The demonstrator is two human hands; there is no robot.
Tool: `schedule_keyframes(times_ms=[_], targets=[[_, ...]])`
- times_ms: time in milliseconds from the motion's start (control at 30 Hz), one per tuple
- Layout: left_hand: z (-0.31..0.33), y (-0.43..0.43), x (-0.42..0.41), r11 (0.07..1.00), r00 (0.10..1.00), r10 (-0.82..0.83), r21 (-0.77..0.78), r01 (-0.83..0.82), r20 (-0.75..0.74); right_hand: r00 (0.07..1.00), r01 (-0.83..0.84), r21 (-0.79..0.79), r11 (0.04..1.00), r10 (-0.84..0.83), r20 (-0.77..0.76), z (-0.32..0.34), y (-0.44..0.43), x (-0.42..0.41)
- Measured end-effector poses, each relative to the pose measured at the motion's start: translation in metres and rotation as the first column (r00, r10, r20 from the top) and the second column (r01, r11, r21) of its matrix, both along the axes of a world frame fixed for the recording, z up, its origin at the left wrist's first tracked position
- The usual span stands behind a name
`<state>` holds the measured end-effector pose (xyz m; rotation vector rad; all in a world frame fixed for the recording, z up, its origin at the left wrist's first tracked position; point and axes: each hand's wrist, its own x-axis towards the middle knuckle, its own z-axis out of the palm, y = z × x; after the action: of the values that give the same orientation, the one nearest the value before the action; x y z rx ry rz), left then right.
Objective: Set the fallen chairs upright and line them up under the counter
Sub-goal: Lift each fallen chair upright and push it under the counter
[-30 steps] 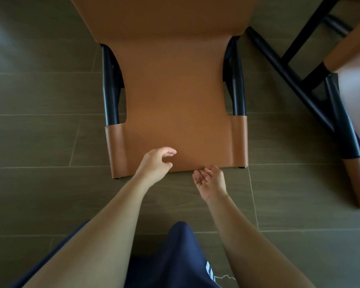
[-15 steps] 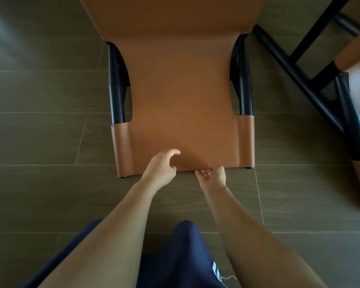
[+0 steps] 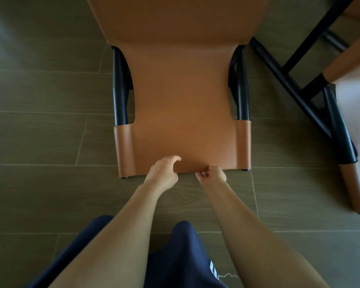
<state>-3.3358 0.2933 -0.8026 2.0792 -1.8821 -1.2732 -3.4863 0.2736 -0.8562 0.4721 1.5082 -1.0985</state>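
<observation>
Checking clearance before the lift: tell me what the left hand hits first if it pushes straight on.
The left hand already touches the chair; straight on it likely meets only that tan backrest leather, though depth is unclear.

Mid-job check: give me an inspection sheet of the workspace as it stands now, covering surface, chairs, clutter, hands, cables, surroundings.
Surface: dark wood-look tile floor, bare where visible.
Job's things: tan chair with black frame lies on the floor, backrest edge nearest the person; second chair lies fallen at right, partly out of frame.
Clutter: nothing seen.
Hands: left hand curled over the backrest's near edge; right hand gripping the same edge from below, fingers tucked under.
Cables: nothing seen.
Surroundings: counter not in view; person's dark blue shorts at bottom.
</observation>
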Motion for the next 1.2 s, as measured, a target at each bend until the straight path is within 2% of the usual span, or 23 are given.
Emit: schedule_keyframes(times_ms=[167,333,500,567,667,767,900,1000,1200], targets=[[0.004,0.006,-0.001,1.0,0.999,0.026,0.006,-0.027,0.018,0.994,-0.04,0.055,0.998,0.045,-0.102,0.009,-0.001,0.001],[0.021,0.011,-0.014,0.98,0.967,0.2,0.021,-0.2,-0.16,0.985,-0.1,0.111,0.989,0.114,-0.129,0.035,0.007,0.007],[0.051,0.033,-0.041,0.984,0.967,0.147,-0.074,-0.165,-0.207,0.952,-0.209,0.241,0.948,0.254,-0.173,0.072,0.035,0.008],[0.062,0.048,-0.049,0.986,0.976,0.114,-0.096,-0.134,-0.187,0.958,-0.214,0.221,0.951,0.249,-0.143,0.092,0.047,0.011],[0.081,0.071,-0.053,0.988,0.987,0.106,-0.097,-0.118,-0.122,0.956,-0.199,0.313,0.929,0.254,-0.146,0.121,0.063,0.01],[0.104,0.089,-0.048,0.992,0.992,0.092,-0.083,-0.099,-0.087,0.972,-0.151,0.312,0.938,0.198,-0.126,0.149,0.079,0.01],[0.139,0.107,-0.032,0.995,0.996,-0.087,-0.049,0.088,0.012,0.983,-0.114,0.332,0.936,0.156,-0.101,0.189,0.099,0.004],[0.168,0.12,-0.022,0.986,0.984,-0.167,-0.016,0.169,0.068,0.989,-0.097,0.293,0.951,0.125,-0.079,0.223,0.109,0.004],[0.228,0.134,-0.012,0.971,0.966,-0.213,-0.08,0.227,0.148,0.996,-0.064,0.243,0.968,0.077,-0.047,0.295,0.117,0.01]])
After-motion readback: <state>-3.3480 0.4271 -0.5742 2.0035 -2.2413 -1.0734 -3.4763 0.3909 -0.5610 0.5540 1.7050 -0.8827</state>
